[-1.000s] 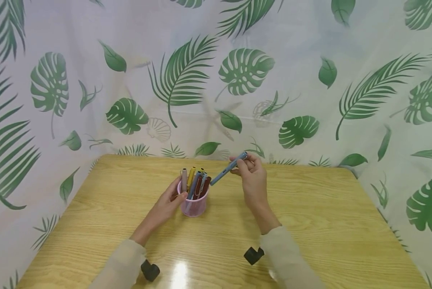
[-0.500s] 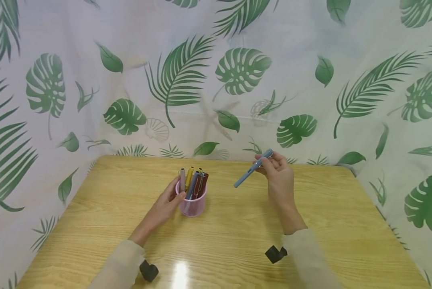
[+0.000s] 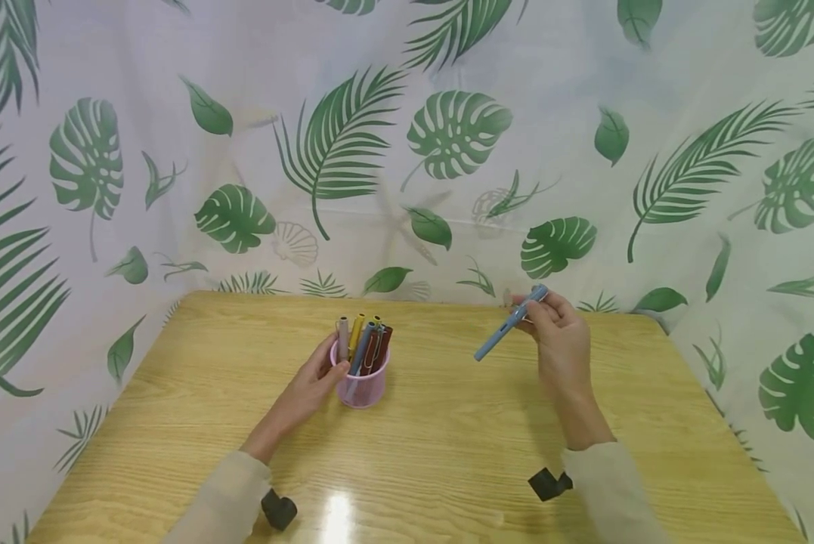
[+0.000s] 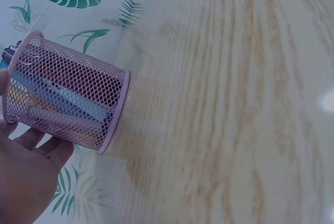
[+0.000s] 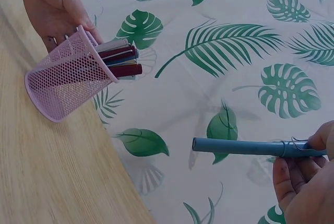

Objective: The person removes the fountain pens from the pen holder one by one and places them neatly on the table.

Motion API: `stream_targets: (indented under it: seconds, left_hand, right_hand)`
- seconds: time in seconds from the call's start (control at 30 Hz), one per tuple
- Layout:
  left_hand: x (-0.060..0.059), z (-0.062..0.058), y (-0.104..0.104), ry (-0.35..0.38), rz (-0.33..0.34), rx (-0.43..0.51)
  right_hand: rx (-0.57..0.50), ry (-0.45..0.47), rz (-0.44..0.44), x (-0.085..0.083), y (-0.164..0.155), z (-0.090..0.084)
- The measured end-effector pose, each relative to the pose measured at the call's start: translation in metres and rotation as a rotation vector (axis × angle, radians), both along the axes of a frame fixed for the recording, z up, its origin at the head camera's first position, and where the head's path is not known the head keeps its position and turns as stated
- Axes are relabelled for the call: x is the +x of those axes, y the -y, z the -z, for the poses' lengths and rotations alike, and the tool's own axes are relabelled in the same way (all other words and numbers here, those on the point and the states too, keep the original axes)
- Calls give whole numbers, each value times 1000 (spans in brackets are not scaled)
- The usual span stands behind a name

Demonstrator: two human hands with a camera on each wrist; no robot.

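A pink mesh pen cup [image 3: 361, 391] stands on the wooden table, holding several pens [image 5: 122, 61] in grey, yellow, blue and dark red. My left hand [image 3: 314, 379] grips the cup from its left side, thumb near the rim and fingers around the far wall, as the left wrist view also shows. Off to the right, my right hand [image 3: 561, 341] pinches a blue pen [image 3: 509, 323] by its clip end. That pen is tilted, its other end pointing down and left, held above the table and apart from the cup.
The wooden table [image 3: 420, 468] reaches back to a white cloth backdrop [image 3: 379, 249] printed with green leaves. Small black devices [image 3: 549, 483] are strapped at both wrists, by the light sleeves [image 3: 223, 499]. A bright reflection lies near the table's front.
My right hand has carried the blue pen rightward, away from the cup's rim. My left hand and the cup have stayed in place.
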State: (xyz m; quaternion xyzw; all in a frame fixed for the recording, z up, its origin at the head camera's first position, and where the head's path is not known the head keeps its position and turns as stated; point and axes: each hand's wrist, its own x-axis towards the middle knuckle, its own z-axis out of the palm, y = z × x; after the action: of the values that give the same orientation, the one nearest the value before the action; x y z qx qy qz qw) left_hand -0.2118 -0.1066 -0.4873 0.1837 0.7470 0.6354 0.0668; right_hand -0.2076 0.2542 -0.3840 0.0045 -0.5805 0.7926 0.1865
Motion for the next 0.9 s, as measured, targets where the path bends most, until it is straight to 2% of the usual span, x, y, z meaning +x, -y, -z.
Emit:
stream_targets:
  seconds: [0.17,0.57,0.9]
  left_hand:
    - [0,-1,0,5,0,-16]
    - [-1,0,1,8,10,4]
    - [-1,0,0,16,3,3]
  right_hand:
    - [36,10,-3,3,-9,1]
    - [71,-20,-83,4,-16,10]
    - [144,81,-107,4,-12,17]
